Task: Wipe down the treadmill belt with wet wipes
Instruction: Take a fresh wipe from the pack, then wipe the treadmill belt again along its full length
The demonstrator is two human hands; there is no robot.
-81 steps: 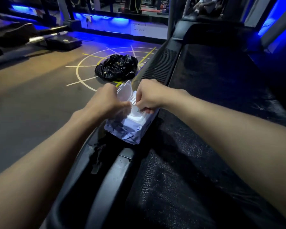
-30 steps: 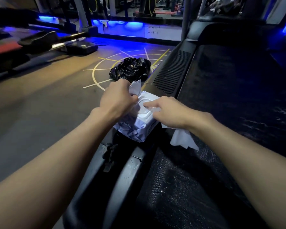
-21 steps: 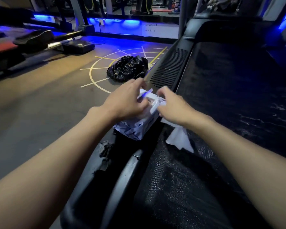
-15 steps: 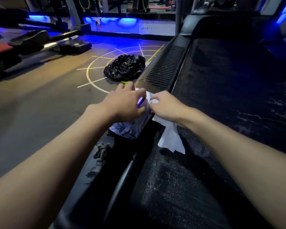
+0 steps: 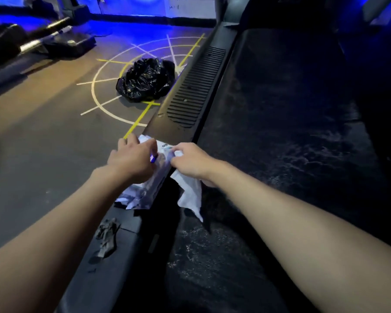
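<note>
While the left hand [image 5: 131,160] is pressing the pack [image 5: 145,188] shut, right fingers [image 5: 178,154] are seemingly clamping a wipe [image 5: 190,195]; next, carrying it right onto the belt [image 5: 280,132].

Wipes pack, one wipe and the treadmill belt

The pack of wet wipes [image 5: 145,190] is soft and shiny, white and pale purple. It lies on the dark side rail, just beside the belt, partly hidden under a hand. One white wipe [image 5: 190,195] is out of the pack. It is crumpled and hangs down, with its low corner over the belt. The treadmill belt [image 5: 280,136] is wide, black and rough. It has pale, smeary marks on it.
</note>
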